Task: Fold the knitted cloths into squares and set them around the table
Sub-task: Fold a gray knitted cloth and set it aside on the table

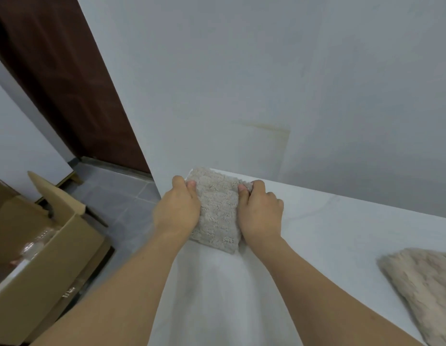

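— Where is the cloth against your fingers?

— The folded beige knitted cloth (218,211), roughly square, lies flat at the far left corner of the white table (329,236). I have my left hand (177,211) clamped on its left edge and my right hand (260,213) on its right edge. On each side the thumb lies on top of the cloth, pointing inward, and the other fingers curl down over the edge, so the cloth sits squeezed between the two hands. How far the curled fingers reach under it, I cannot tell.

— How many of each thing do you count?

— Two cloths: the one I grip, and a second beige knitted cloth (424,290) lying well apart at the right edge of the view, partly cut off. Two hands, one table. Beside the table on the left, on the grey tiled floor (122,196), stands one open brown cardboard box (42,258). Behind it is one dark brown door (67,78).
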